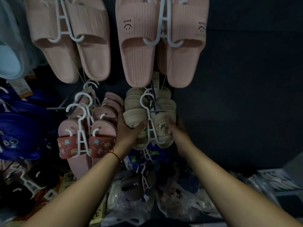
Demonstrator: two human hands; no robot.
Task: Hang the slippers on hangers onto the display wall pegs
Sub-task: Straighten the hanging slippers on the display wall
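The dark display wall (237, 71) is carrying rows of slippers on white hangers, large pink pairs hanging far up top and smaller pairs crowding the pegs below, so stock is facing outward for shoppers. At the centre, the beige slippers (133, 116) on their white hanger (150, 122) are sitting against a dark peg (155, 102), hook apparently over it. The left hand (129, 133) is cupping the left slipper, thumb across its front, while the blurred right hand (174, 128) is touching the right slipper, its grasp unclear, probably squaring the pair.
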